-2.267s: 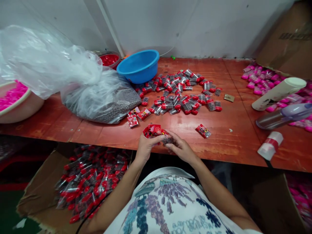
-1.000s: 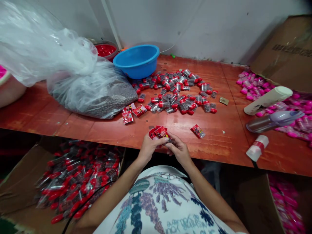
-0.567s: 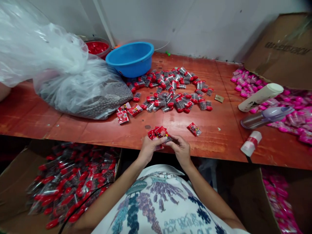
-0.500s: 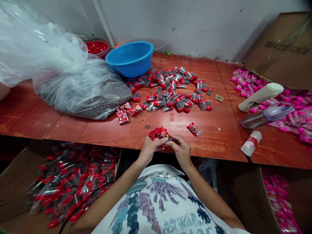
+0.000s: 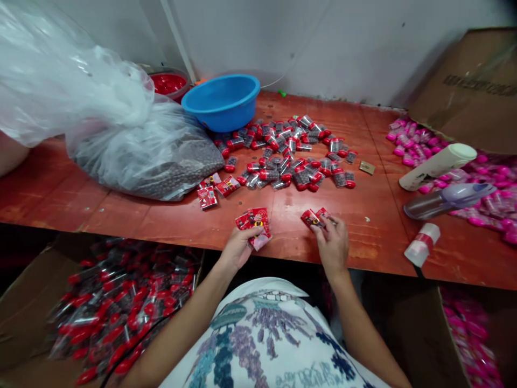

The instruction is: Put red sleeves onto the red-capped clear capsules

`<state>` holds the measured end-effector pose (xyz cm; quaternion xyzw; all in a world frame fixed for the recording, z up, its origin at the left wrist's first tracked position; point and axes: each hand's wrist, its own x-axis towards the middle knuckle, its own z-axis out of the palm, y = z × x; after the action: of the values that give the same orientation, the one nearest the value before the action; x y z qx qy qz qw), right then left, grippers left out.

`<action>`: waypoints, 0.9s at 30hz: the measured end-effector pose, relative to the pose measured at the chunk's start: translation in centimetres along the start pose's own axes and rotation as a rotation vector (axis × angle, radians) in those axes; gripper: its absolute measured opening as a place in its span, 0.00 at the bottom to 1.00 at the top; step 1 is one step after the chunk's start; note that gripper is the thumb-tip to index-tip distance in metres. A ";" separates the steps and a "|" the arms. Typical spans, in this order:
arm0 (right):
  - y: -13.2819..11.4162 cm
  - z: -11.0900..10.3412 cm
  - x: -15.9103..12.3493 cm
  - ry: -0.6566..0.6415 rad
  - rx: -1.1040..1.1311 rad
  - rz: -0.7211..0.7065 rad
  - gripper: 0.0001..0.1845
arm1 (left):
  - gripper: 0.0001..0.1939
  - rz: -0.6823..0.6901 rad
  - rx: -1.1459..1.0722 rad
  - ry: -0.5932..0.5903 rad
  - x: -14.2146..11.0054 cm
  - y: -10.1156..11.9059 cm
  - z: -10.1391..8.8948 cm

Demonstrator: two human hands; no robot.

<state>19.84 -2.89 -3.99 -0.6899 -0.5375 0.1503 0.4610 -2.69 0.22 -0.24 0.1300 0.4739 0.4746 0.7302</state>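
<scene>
Presently apart: left hand [image 5: 237,248] retaining red packets [image 5: 258,218], right hand [image 5: 334,248] at the table [image 5: 283,231]

Half a second ago both hands met over one small stack at the near edge. They are now well separated, with bare red surface between them.

The left hand remains clamped on the packets, thumb on top, held fanned near the table edge; with the other hand withdrawn, more of their printed faces shows. Their exact number cannot be told.

The right hand has moved out to the person's right, palm down. Its fingertips are on two small packets [image 5: 311,217] lying side by side, where the earlier frame showed a single one. Whether the fingers grip or merely touch cannot be told, as they partly cover the right-hand packet.

Unchanged since the earlier frame: three loose packets [image 5: 207,198] beside the clear bag of grey beads [image 5: 161,164]; the scattered red-capped containers [image 5: 270,175] in front of the blue basin [image 5: 230,117]; the brown tag [image 5: 367,167] near their right end; and the white roll [image 5: 422,243] at the far right.
</scene>
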 end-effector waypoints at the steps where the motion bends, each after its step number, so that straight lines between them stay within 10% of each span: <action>1: -0.8 0.3 0.0 -0.031 0.003 -0.048 0.16 | 0.14 0.006 0.005 -0.004 0.0 -0.1 0.3; 9: -6.2 5.9 2.0 -0.446 0.470 0.083 0.12 | 0.20 0.042 0.115 -0.122 0.2 -0.4 1.1; 21: -7.6 6.9 8.2 -0.848 0.121 -0.420 0.24 | 0.18 0.150 0.043 -0.040 2.0 0.7 0.2; 24: -6.9 7.0 10.8 -0.751 -0.019 -0.388 0.17 | 0.15 0.151 -0.055 0.050 2.5 1.0 0.4; 27: -4.9 6.9 13.5 -0.353 -0.358 -0.254 0.14 | 0.10 0.082 -0.153 0.122 2.9 1.3 0.2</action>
<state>17.11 12.24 0.15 -0.6505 -0.7097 0.1121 0.2462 -2.94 3.29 -0.95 0.0640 0.4742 0.5459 0.6877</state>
